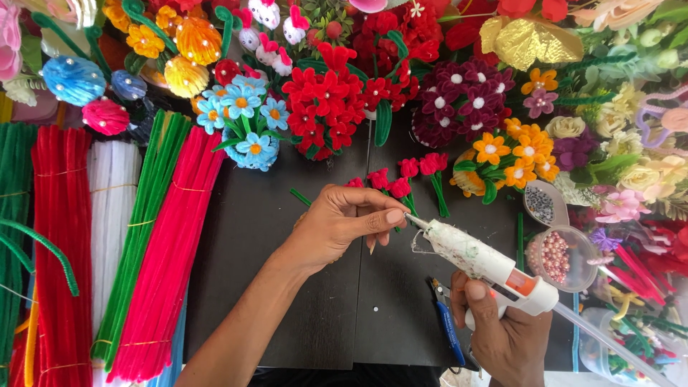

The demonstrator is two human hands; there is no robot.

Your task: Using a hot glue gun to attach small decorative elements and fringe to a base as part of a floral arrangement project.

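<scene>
Left hand (pixel 342 223) is curled over the middle of the black table (pixel 287 287), fingers pinched on a small red flower (pixel 398 188) with a green stem; most of the stem is hidden under the fingers. Right hand (pixel 505 333) is wrapped tight around the handle of a white glue gun (pixel 481 261), index finger by the orange trigger, nozzle tip right at the left thumb and the flower stem. More small red flowers (pixel 423 166) lie on the table just behind the left hand. Blue-handled pliers (pixel 448 326) lie just beside the right hand. A clear cup of pink beads (pixel 557 256) sits just right of the gun. Bundles of red, white, green and pink pipe cleaners (pixel 165 265) lie along the left side. Finished flower bouquets (pixel 330 100) crowd the far edge.
</scene>
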